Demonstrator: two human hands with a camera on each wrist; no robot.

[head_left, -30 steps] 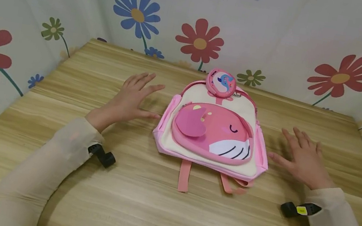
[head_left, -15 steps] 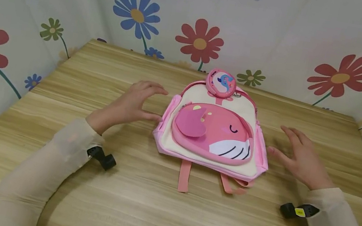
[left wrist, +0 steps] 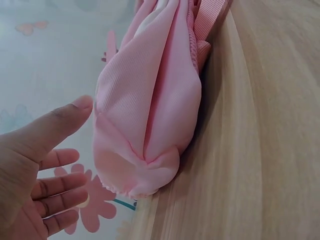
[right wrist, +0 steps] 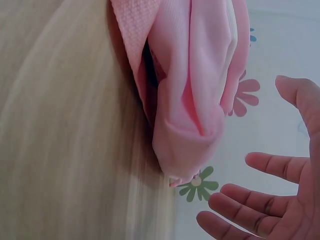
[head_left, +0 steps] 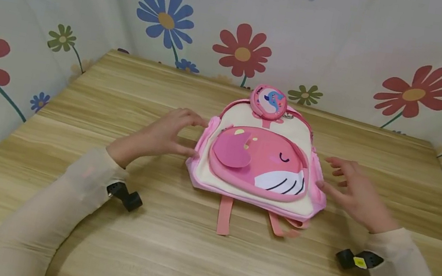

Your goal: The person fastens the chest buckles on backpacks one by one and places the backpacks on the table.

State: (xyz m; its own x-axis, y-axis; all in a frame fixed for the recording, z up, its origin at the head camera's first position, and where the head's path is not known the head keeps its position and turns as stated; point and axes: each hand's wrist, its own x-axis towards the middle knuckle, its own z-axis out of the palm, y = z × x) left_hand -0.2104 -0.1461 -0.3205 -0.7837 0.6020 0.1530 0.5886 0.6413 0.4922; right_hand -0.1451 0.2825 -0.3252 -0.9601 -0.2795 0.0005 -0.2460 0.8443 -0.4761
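A pink and cream child's backpack (head_left: 280, 126) lies on its back on the table, a sleeping whale on its front pocket (head_left: 271, 156). A small round pouch (head_left: 269, 102) with a blue whale is attached at its top. My left hand (head_left: 164, 133) is at the bag's left side, fingers relaxed and holding nothing; in the left wrist view its thumb tip is right beside the pink side pocket (left wrist: 137, 100). At the opposite side, my right hand (head_left: 363, 197) has its thumb and fingers spread apart, facing the right side pocket (right wrist: 190, 125), with nothing in its grasp.
The wooden table (head_left: 164, 256) extends around the bag, its back edge meeting a flower-printed curtain (head_left: 329, 29). Pink straps (head_left: 224, 215) stick out from under the bag's bottom toward me. Each wrist wears a black camera band (head_left: 122, 193).
Both hands have moved inward toward the backpack's sides, the right one leftward and the left one slightly rightward, with their fingers bent more. The backpack has stayed in place on the table.
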